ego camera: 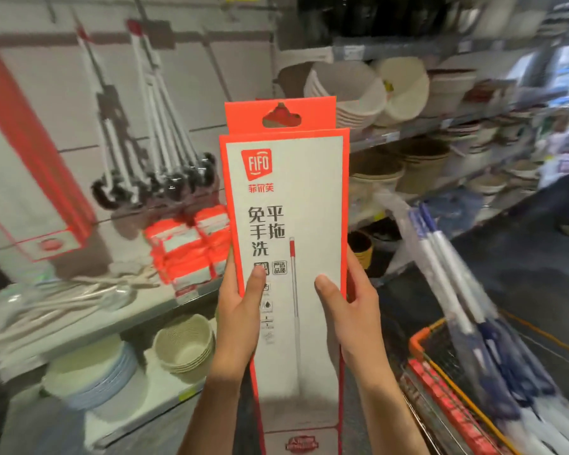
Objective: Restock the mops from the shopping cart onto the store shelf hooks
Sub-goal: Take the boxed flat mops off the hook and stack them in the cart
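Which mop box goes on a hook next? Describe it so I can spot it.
Start at the orange cart at lower right; just left of it, the left hand and right hand hold a tall box upright. Unlike the stacked boxes on the shelf, it shows a FIFO logo and hang hole.

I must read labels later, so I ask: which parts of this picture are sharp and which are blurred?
Head view: the mop box held by both hands is sharp, print readable; hanging mops, shelves and cart at the edges are smeared and bent by the wide lens.
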A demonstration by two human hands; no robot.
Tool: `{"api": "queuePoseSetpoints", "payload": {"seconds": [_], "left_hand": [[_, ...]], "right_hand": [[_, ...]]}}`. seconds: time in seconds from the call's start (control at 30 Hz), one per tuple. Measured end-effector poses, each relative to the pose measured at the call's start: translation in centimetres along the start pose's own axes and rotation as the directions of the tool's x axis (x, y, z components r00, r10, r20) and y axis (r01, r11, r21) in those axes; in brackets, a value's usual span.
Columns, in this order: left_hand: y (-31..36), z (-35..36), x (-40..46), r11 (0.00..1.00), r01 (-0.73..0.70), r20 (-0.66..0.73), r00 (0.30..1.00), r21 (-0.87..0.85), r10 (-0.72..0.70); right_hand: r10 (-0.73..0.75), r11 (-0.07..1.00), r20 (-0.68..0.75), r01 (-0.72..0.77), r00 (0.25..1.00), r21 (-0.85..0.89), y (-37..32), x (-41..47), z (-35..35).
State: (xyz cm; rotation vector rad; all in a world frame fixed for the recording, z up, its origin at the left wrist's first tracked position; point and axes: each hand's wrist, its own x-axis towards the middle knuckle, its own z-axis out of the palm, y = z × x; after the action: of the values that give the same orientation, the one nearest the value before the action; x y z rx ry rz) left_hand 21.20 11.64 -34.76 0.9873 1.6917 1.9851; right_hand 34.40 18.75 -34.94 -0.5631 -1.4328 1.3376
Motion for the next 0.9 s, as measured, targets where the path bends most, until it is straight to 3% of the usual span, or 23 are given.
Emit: {"api": "queuePoseSetpoints", "payload": {"seconds": [0.4, 0.9], "left_hand": [[1.5, -15.6, -3.0, 0.999, -0.036, -0.177, 0.984, 0.005, 0.036], [2.3, -33.2, -9.7, 1.0, -0.007, -0.264, 0.964, 0.008, 0.008]], "right_hand": [[-0.015, 1.0, 0.169, 0.017, 0.986, -0.01, 0.6, -6.0, 13.3], [0.019, 0.999, 0.331, -0.029, 0.943, 0.026, 1.1, -14.9, 28.6]]}}
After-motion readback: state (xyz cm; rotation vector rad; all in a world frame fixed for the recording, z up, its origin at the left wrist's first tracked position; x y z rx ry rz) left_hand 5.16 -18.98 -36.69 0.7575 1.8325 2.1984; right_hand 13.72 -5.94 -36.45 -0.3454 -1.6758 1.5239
